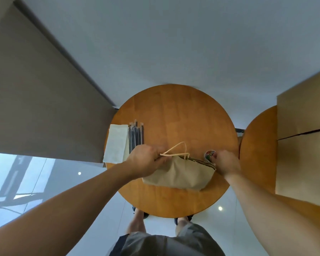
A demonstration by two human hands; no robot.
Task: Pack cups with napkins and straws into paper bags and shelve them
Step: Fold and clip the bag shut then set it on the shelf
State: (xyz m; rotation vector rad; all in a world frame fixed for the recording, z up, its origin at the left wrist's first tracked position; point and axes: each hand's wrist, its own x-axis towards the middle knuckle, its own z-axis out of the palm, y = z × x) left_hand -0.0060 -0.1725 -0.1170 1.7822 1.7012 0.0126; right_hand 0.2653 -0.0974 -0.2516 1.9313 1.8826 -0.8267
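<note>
A brown paper bag [177, 174] with twisted paper handles sits on the round wooden table [174, 111]. My left hand [146, 159] grips the bag's left top edge by the handle. My right hand [227, 163] holds the bag's right top edge. Just beyond that hand a cup with a colourful print [209, 155] shows at the bag's mouth, mostly hidden. A stack of white napkins [116, 143] lies at the table's left edge, with a bundle of dark wrapped straws [135, 134] beside it.
A second wooden table [257, 154] stands to the right, carrying a large cardboard box [303, 130]. A grey wall or cabinet [35, 98] rises on the left. The glossy floor surrounds the table, and my feet are below its near edge.
</note>
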